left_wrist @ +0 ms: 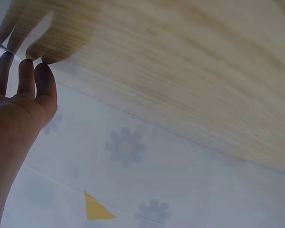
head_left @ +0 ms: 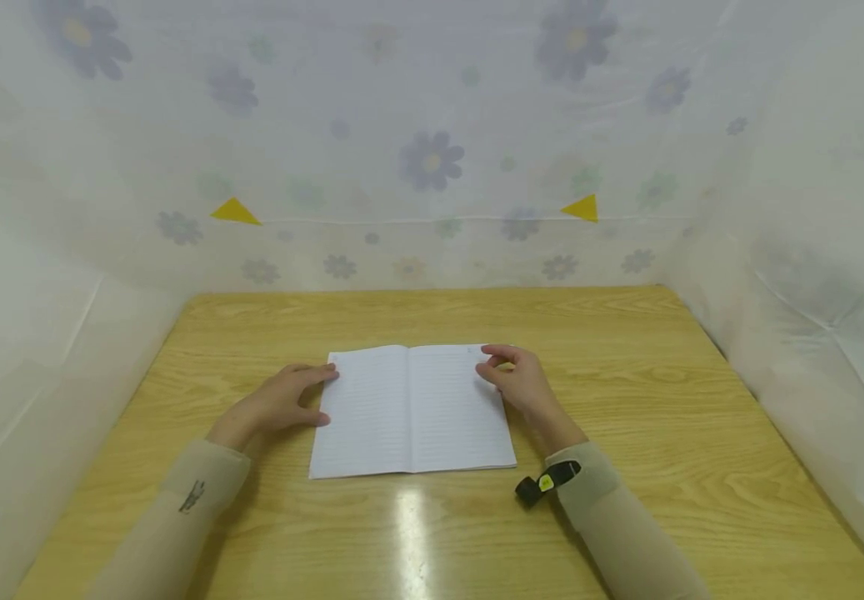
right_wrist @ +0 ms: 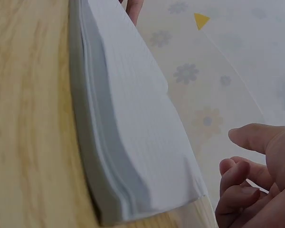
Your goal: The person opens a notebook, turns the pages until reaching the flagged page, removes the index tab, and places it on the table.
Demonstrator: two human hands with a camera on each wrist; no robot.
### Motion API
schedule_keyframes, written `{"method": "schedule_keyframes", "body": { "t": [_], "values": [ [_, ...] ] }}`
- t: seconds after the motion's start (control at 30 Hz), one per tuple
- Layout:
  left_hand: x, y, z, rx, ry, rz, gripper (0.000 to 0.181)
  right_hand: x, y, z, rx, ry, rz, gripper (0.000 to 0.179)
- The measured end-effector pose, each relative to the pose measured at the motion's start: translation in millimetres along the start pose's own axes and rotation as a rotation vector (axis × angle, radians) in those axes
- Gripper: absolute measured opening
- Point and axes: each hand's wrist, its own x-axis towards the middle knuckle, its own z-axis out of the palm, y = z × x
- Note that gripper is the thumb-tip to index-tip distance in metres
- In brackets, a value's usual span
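Observation:
An open lined notebook lies flat on the wooden table, its fold running down the middle. At its left edge, my left hand rests with the fingertips on the page margin and the thumb lower down, spread apart. In the left wrist view the left hand shows slightly bent fingers meeting the table. My right hand is at the notebook's upper right corner, thumb and forefinger apart. The right wrist view shows the right hand with loosely bent fingers beside the notebook, nothing visible between them.
The wooden table reaches back to a flower-printed sheet, which also hangs at both sides. Yellow triangles mark the sheet. A black strap hangs off the right sleeve cuff.

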Motion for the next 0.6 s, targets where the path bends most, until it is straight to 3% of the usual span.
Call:
{"method": "schedule_keyframes", "body": {
  "t": [0.6],
  "values": [
    [-0.9, -0.9, -0.1, -0.004, 0.002, -0.009, 0.078, 6.6, 12.7, -4.2, -0.093, 0.007, 0.001, 0.050]
  ]
}}
